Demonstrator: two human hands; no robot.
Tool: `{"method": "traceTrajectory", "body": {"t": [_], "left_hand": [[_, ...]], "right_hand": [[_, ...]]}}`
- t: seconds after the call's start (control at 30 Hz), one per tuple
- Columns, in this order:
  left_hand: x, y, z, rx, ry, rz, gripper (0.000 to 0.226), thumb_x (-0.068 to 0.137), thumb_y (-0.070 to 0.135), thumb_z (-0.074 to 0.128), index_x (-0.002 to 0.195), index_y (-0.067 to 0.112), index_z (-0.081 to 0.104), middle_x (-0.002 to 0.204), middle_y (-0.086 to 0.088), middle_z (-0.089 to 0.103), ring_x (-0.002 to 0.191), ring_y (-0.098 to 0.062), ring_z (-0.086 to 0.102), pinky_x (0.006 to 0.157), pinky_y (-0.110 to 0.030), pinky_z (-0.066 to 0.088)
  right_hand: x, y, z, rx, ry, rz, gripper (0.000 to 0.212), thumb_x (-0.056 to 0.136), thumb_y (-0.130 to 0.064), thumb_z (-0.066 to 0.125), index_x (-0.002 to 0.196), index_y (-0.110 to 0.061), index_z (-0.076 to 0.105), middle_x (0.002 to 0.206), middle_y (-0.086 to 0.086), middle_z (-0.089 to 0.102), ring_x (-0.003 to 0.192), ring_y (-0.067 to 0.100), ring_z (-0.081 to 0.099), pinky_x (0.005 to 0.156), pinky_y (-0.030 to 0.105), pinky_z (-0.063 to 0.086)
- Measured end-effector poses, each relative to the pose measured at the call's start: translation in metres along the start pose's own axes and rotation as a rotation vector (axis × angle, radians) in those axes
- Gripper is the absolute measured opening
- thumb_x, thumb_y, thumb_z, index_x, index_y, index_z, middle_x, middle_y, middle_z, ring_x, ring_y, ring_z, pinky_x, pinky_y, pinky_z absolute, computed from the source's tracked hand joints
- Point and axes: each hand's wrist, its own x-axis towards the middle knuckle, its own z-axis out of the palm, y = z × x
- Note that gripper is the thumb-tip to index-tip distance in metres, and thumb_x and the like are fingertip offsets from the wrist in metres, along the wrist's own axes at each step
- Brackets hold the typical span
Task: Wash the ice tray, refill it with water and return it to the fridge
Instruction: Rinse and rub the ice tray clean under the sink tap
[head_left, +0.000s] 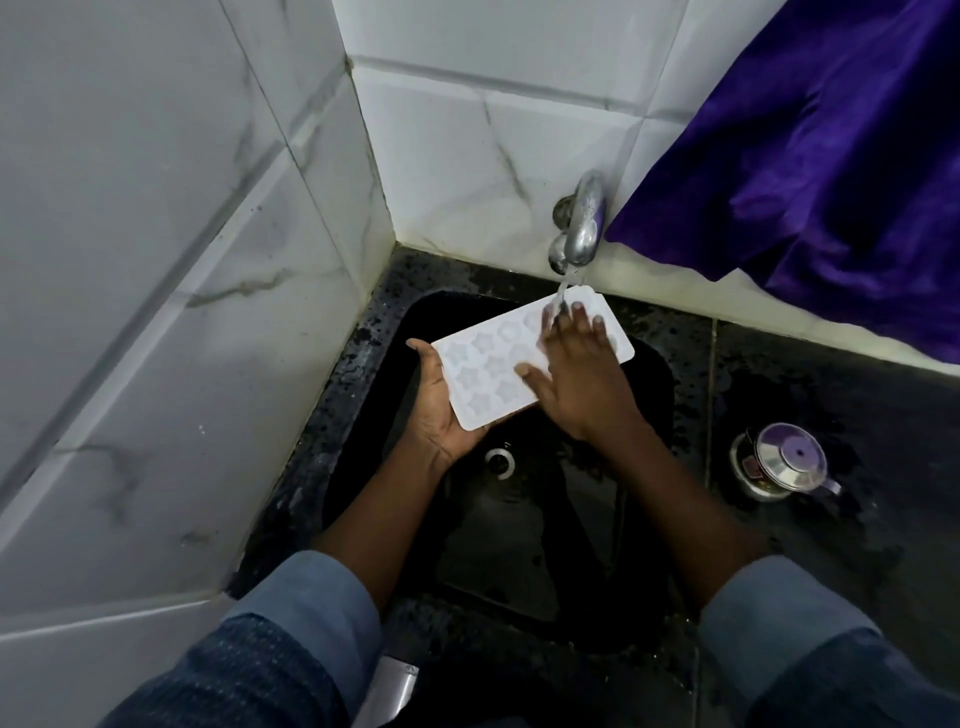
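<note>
A white ice tray (488, 364) with star-shaped cups is held flat over the black sink (644, 374). My left hand (441, 410) supports it from beneath at its near left corner, thumb on the edge. My right hand (576, 374) lies palm-down on the tray's right half with fingers spread. Water runs from the metal tap (584, 223) onto the tray's far end, by my right fingertips.
The sink drain (500, 460) shows below the tray. A steel lidded pot (782, 467) stands on the wet dark counter (831, 395) to the right. Purple cloth (831, 156) hangs at the upper right. White tiled walls (156, 260) close in the left and back.
</note>
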Motion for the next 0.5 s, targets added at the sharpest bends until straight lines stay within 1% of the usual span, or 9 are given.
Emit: {"method": "traceTrajectory", "body": {"t": [0.07,0.13,0.17,0.23,0.27,0.3,0.37,0.47,0.5], "left_hand": [[0.001,-0.003,0.007,-0.01,-0.024,0.016,0.118,0.081,0.094,0.035,0.163,0.009,0.032,0.168,-0.019,0.032,0.152,-0.041,0.034,0.125,-0.063,0.025],[0.003,0.0,0.014,-0.013,-0.01,0.027,0.12,0.08,0.094,0.039,0.165,0.009,0.028,0.168,-0.014,0.03,0.145,-0.032,0.042,0.118,-0.054,0.041],[0.004,0.0,0.015,0.004,0.038,0.028,0.118,0.081,0.094,0.036,0.163,0.01,0.032,0.164,-0.015,0.037,0.141,-0.031,0.048,0.116,-0.052,0.045],[0.005,0.0,0.01,0.026,0.144,0.018,0.114,0.082,0.095,0.026,0.152,0.008,0.052,0.148,-0.021,0.058,0.13,-0.036,0.062,0.11,-0.056,0.049],[0.004,0.001,0.007,0.034,0.163,0.015,0.115,0.082,0.096,0.025,0.145,0.006,0.06,0.145,-0.023,0.06,0.128,-0.039,0.063,0.109,-0.059,0.05],[0.002,0.001,0.006,0.039,0.149,0.01,0.116,0.081,0.096,0.027,0.144,0.005,0.061,0.148,-0.024,0.057,0.131,-0.041,0.061,0.11,-0.06,0.048],[-0.002,0.0,0.007,0.031,0.116,0.014,0.115,0.081,0.095,0.028,0.146,0.005,0.059,0.153,-0.024,0.053,0.139,-0.041,0.054,0.112,-0.059,0.046],[-0.008,-0.006,0.011,-0.013,0.09,-0.005,0.114,0.082,0.095,0.023,0.142,0.007,0.064,0.153,-0.022,0.054,0.139,-0.041,0.054,0.111,-0.059,0.047],[-0.007,-0.008,0.013,-0.005,0.106,0.004,0.114,0.082,0.095,0.024,0.143,0.007,0.063,0.155,-0.021,0.052,0.139,-0.038,0.055,0.111,-0.057,0.049]], "right_hand": [[0.013,-0.009,-0.004,0.053,-0.019,0.085,0.103,0.094,-0.078,0.002,0.164,-0.002,0.001,0.171,0.021,0.002,0.16,0.032,-0.003,0.13,0.049,-0.003],[0.014,-0.033,-0.002,0.057,-0.076,-0.008,0.103,0.094,-0.078,0.009,0.163,-0.002,-0.001,0.171,0.022,0.0,0.16,0.033,-0.002,0.13,0.05,0.0],[0.008,-0.044,0.002,0.036,-0.098,-0.099,0.102,0.095,-0.077,0.013,0.164,-0.002,-0.001,0.172,0.021,-0.002,0.16,0.033,-0.003,0.13,0.05,0.002],[-0.012,-0.052,0.012,-0.025,-0.123,-0.292,0.095,0.098,-0.071,0.017,0.164,-0.004,0.001,0.172,0.017,-0.004,0.16,0.03,-0.006,0.13,0.048,0.003],[-0.02,-0.046,0.015,-0.043,-0.127,-0.348,0.091,0.101,-0.069,0.018,0.165,-0.006,0.001,0.173,0.014,-0.005,0.16,0.027,-0.007,0.13,0.045,0.003],[-0.024,-0.036,0.016,-0.047,-0.112,-0.353,0.089,0.102,-0.069,0.02,0.165,-0.009,0.002,0.173,0.012,-0.004,0.16,0.026,-0.006,0.13,0.044,0.003],[-0.021,-0.009,0.013,-0.018,-0.082,-0.215,0.092,0.101,-0.072,0.019,0.165,-0.009,0.002,0.173,0.013,-0.002,0.16,0.028,-0.005,0.13,0.043,0.0],[-0.002,0.015,0.007,0.044,-0.062,0.075,0.104,0.092,-0.08,-0.001,0.164,-0.005,-0.003,0.172,0.018,-0.008,0.159,0.029,-0.012,0.129,0.043,-0.006],[0.004,0.011,0.006,0.057,-0.058,0.118,0.104,0.093,-0.08,-0.001,0.164,-0.004,-0.003,0.172,0.019,-0.008,0.159,0.029,-0.012,0.129,0.045,-0.006]]}}
